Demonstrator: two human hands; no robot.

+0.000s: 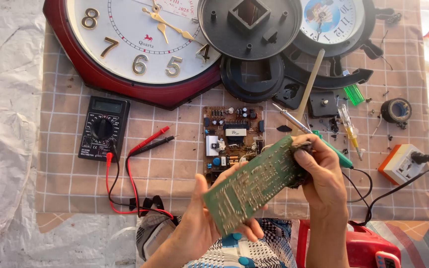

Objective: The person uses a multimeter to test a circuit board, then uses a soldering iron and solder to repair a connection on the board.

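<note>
A person's left hand (199,223) and right hand (323,173) pinch a green circuit board (254,186) by its ends above the bench (175,168); thin, stiff, light, likely fragile, best held edgewise.

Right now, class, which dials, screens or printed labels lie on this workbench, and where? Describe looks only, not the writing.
Multimeter: left of centre, black, grey screen, round dial.
Wall clock: top left, red frame, white face, gold numerals.
Small clock face: top right, white, cartoon picture.
White label on brown circuit board: centre, beyond the green board in both hands.
</note>
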